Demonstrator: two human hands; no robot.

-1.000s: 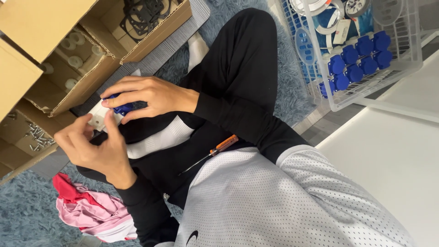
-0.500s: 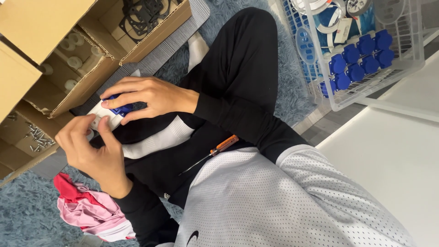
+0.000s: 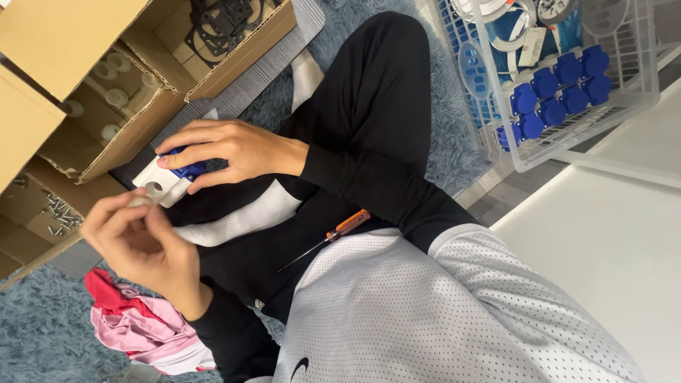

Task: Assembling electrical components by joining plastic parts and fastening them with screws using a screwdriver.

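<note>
Firmly, right hand (image 3: pixel 227 152) grips boxy white-and-blue plastic socket (image 3: pixel 169 181); left hand (image 3: pixel 142 245) pinches something small, blurred

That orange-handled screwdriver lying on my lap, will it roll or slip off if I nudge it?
Probably yes. The orange-handled screwdriver has a rounded handle and thin shaft, lying loose on sloping black fabric, so a nudge could roll it. It looks stiff and light, and the soft cloth may slow it somewhat.
</note>
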